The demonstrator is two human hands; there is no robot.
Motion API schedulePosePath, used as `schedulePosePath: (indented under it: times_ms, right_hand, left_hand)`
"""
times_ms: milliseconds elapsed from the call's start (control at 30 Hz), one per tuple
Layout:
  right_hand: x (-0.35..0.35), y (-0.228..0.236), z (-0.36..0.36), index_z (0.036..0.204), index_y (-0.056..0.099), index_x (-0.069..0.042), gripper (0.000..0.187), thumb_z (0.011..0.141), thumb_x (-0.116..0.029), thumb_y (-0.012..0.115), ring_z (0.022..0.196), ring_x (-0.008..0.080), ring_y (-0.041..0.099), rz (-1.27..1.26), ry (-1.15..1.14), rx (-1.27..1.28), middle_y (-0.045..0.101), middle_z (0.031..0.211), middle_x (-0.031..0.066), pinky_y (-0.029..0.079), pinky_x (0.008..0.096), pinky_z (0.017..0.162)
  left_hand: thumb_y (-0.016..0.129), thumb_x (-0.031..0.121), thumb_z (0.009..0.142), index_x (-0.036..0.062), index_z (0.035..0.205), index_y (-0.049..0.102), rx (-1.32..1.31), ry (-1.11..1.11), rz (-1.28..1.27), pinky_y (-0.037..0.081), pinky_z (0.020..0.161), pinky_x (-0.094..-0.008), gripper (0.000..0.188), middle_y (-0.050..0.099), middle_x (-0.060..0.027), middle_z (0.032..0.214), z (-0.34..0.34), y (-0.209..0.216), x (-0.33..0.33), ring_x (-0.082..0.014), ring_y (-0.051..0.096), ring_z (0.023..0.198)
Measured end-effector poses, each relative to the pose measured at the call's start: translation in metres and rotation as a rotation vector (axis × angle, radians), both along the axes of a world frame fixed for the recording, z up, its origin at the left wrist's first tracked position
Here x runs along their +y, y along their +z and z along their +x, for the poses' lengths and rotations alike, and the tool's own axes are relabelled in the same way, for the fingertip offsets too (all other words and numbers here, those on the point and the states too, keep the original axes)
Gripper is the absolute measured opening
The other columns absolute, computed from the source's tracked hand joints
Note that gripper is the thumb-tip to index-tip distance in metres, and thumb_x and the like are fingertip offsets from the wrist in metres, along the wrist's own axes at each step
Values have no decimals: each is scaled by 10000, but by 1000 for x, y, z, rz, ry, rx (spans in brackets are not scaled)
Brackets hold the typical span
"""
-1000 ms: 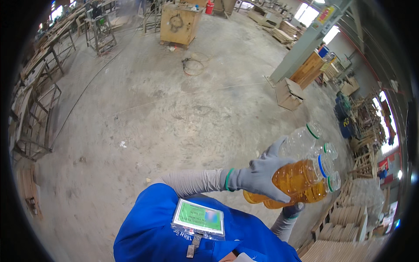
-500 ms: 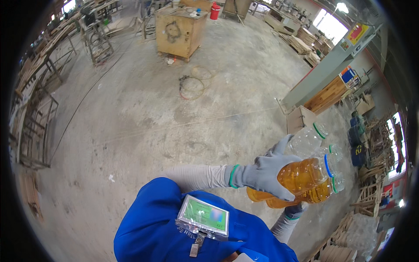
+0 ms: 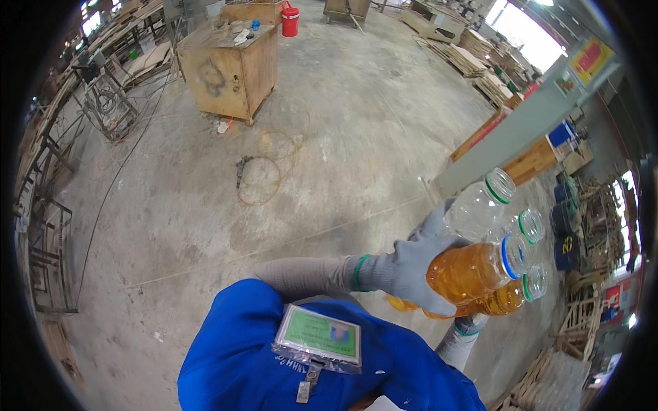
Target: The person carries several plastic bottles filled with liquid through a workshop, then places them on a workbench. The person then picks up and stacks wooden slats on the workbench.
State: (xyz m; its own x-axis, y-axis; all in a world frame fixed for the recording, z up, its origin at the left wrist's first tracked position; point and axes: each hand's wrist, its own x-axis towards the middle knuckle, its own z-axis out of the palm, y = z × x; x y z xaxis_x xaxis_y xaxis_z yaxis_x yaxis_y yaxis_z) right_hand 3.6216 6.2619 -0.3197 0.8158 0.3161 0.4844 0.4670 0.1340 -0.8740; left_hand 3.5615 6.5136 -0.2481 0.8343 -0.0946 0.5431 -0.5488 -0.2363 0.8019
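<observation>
Several clear plastic bottles are bunched together at the right, capless and tilted with their mouths away from me. An amber-filled bottle (image 3: 458, 275) with a blue neck ring lies in front. Below it is another amber-filled bottle (image 3: 499, 301) with a green ring. A bottle without visible liquid (image 3: 471, 209), also green-ringed, sticks out above. My left hand (image 3: 421, 264), in a grey glove, is wrapped round the bunch. From below, my gloved right hand (image 3: 473, 320) holds the bunch too, its fingers mostly hidden behind the bottles.
A wooden cabinet (image 3: 233, 72) stands ahead, with a red bucket (image 3: 290, 20) behind it. On the concrete floor (image 3: 329, 171) lies a coiled hose (image 3: 264, 179). A grey column (image 3: 507, 133) rises at the right, near dark blue drums (image 3: 566, 252). Metal racks (image 3: 51, 253) line the left.
The view has shifted: the cabinet and hose appear further left and lower, and the column is closer. Both hands keep hold of the bottles, whose mouths now show more plainly.
</observation>
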Motion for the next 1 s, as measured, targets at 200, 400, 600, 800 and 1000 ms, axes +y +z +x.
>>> schedulePosePath:
  times_ms: [200,400,600,800,1000]
  right_hand:
    - [149,9,234,1327,385,-48,717,762,-354,702,1201,260,460,5,209,-2,453,1318,129,354,402,1033]
    - [307,-7,436,1333,376,-48,723,766,-361,698,1204,259,457,14,277,5,448,1323,128,352,402,1034]
    - [427,-13,608,1338,367,-48,730,770,-367,695,1207,259,453,14,207,26,442,1328,128,351,402,1035]
    - [546,-39,792,1344,358,-48,736,774,-374,691,1210,258,450,13,172,44,437,1333,128,349,402,1036]
    - [721,-44,1006,1349,349,-48,743,777,-380,687,1213,258,447,21,304,29,431,1338,127,347,403,1037]
  left_hand:
    - [808,470,490,64,1256,509,-126,202,52,151,1108,-476,917,167,-304,1403,187,10,127,-467,149,1318]
    - [808,485,497,42,1248,510,-106,50,53,124,1099,-502,922,248,-283,1373,373,15,283,-440,160,1318]
    - [839,482,495,6,1237,512,-173,70,114,115,1122,-452,941,176,-296,1391,557,16,418,-424,118,1342]
    - [814,501,519,52,1234,523,-184,31,-63,112,1117,-472,893,219,-258,1396,760,-9,547,-427,120,1341]
    - [784,492,543,49,1208,537,-154,211,9,-24,1121,-518,837,587,-118,1128,933,-20,700,-361,279,1304]
